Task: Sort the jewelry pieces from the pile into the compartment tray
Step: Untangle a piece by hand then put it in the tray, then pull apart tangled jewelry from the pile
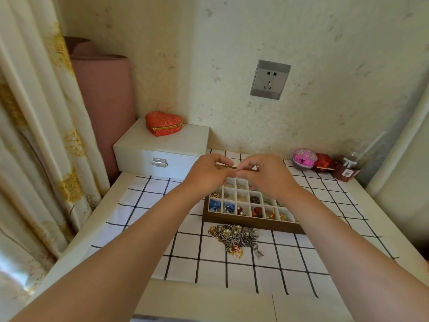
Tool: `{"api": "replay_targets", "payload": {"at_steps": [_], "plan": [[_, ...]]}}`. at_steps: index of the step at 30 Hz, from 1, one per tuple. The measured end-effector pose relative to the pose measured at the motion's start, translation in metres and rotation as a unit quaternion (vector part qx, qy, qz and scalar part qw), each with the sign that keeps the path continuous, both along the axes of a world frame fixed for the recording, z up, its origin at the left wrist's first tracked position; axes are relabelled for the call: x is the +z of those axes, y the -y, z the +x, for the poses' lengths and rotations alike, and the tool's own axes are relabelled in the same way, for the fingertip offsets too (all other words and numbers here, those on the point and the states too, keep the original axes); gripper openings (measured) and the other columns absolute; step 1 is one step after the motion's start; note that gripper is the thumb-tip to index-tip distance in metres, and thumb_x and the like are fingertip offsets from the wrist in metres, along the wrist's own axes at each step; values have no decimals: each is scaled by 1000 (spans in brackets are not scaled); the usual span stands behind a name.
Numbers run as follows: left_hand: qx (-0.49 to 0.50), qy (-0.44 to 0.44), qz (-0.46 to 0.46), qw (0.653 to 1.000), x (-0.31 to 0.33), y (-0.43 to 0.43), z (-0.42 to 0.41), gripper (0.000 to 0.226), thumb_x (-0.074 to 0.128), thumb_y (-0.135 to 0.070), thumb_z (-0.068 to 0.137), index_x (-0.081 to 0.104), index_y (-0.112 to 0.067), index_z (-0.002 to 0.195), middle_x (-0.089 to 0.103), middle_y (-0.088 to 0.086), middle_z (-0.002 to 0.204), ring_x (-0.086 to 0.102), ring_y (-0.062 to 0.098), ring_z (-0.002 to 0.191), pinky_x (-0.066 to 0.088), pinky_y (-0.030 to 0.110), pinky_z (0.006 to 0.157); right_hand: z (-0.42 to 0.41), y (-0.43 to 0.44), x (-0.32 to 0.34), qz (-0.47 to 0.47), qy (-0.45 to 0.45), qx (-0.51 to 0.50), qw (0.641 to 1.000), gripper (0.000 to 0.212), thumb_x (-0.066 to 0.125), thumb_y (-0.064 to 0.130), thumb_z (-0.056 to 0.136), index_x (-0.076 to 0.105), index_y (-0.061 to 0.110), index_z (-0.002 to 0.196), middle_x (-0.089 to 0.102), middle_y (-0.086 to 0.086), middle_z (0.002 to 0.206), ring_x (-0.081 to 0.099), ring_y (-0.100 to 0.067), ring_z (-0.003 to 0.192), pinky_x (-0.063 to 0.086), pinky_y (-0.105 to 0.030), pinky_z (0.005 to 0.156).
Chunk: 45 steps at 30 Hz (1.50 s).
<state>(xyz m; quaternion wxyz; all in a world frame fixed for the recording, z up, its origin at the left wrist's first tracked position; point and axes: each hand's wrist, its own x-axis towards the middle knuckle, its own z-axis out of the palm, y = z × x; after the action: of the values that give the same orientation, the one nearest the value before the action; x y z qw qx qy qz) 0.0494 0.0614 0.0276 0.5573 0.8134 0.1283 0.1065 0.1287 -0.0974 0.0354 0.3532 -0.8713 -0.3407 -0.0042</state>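
Above the compartment tray (253,223), both hands' fingers (228,164) pinch together, perhaps on something tiny.

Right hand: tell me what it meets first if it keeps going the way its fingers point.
The right hand points left toward the left hand; their fingertips look nearly touching above the compartment tray, so probably that hand, though depth is unclear.
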Motion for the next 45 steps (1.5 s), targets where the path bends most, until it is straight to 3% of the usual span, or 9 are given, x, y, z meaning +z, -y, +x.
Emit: {"api": "replay_targets", "payload": {"at_steps": [5,8,14,18,25,27,30,34,45], "plan": [[-89,-32,321,942,-24,-3,0,31,57,-36,96,61,-33,127,60,-1,128,53,19,119,47,42,100,7,0,-17,-190,45,-57,979,15,70,31,91,71,36,77,65,19,81,62,-2,78,57,-36,77],[-151,-71,418,893,-32,-5,-3,52,53,-48,95,46,-31,144,39,4,150,29,25,140,32,45,111,8,-3,-20,-233,46,-62,969,12,66,30,93,72,34,83,68,15,82,63,-4,77,56,-31,71],[-188,-106,382,898,-33,-6,-4,69,53,-59,92,33,-31,152,19,4,161,5,21,150,22,47,118,10,-7,-18,-294,57,-50,953,23,56,17,91,75,14,78,70,-4,72,66,-26,68,54,-31,58],[-193,-97,373,902,-35,-5,-7,76,58,-62,87,34,-30,152,18,3,161,4,20,150,20,46,119,4,-2,-15,-278,52,-46,958,24,54,21,94,77,20,89,75,1,85,69,-19,80,59,-36,71],[-166,-70,369,912,-30,-8,-19,71,57,-58,91,37,-26,151,24,3,160,11,21,149,19,43,119,-28,15,6,-212,87,3,973,14,60,31,95,74,36,94,59,21,86,61,-3,81,51,-26,69],[-135,-31,363,921,-26,-12,-26,57,60,-50,92,48,-27,143,42,2,148,30,21,140,29,40,113,-44,18,10,-209,68,48,974,10,64,32,93,73,37,93,60,22,86,60,2,79,50,-23,70],[-117,39,350,929,-20,-15,-42,21,66,-36,89,63,-33,110,59,-12,106,50,5,101,44,31,89,-63,18,11,-229,41,107,967,8,70,30,90,74,36,93,62,21,84,60,3,79,51,-20,73],[-171,7,329,929,-17,-6,-66,3,69,-32,86,68,-34,88,64,-21,79,55,-9,72,39,15,64,-81,17,7,-279,55,149,947,10,70,29,89,75,35,95,60,23,76,57,4,72,47,-16,69],[-248,-13,442,862,-29,7,-90,23,69,-38,87,69,-43,110,59,-20,104,54,1,92,45,20,72,-103,33,-2,-335,71,188,920,24,74,42,84,75,34,107,71,18,92,54,1,79,39,-18,66]]}}
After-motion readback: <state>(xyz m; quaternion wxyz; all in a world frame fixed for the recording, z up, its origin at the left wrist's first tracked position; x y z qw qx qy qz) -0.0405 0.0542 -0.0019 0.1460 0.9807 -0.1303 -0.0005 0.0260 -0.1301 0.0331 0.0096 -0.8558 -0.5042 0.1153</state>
